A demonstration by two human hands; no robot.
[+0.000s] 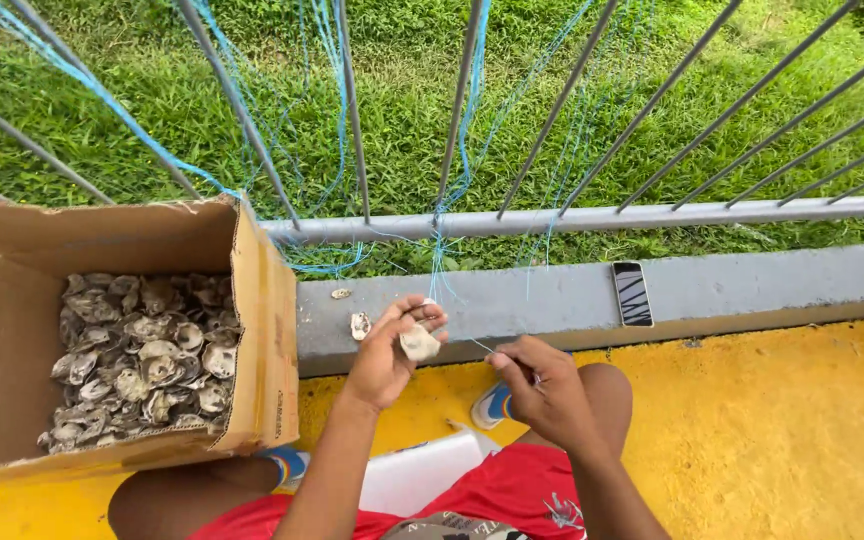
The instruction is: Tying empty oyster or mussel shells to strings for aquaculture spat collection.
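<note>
Yellow painted floor [772, 440], outdoors, with a grey concrete curb and a metal railing beyond it, then grass. Person sits on the floor facing the railing, knees up, red shorts [492, 495], a white flat thing between the legs, unclear what.

Left hand [392, 350] raised in front of the curb, fingers curled and pinching a pale oyster shell [419, 343] by its edge, held up so the flat face is turned toward the other hand. Right hand [542, 385] lower and just beside, closed in a pinch on a thin line [482, 347] that runs up to the shell; looks held taut so it can be worked at the shell. Whether it passes through a hole, cannot tell.

Cardboard box [267, 330] stands open on the person's left, touching the curb, heaped with more shells [142, 360], within easy reach of the left hand. Two loose shells lie on the curb [752, 285]: one [360, 325] just beside the left hand, a smaller one [340, 294] behind it. Phone [632, 293] lies flat on the curb to the right, well apart from the work.

Blue strings [447, 215] hang tied on the railing [572, 218], several strands trailing down toward the hands, so the rail serves as an anchor. Grass [402, 90] behind.
</note>
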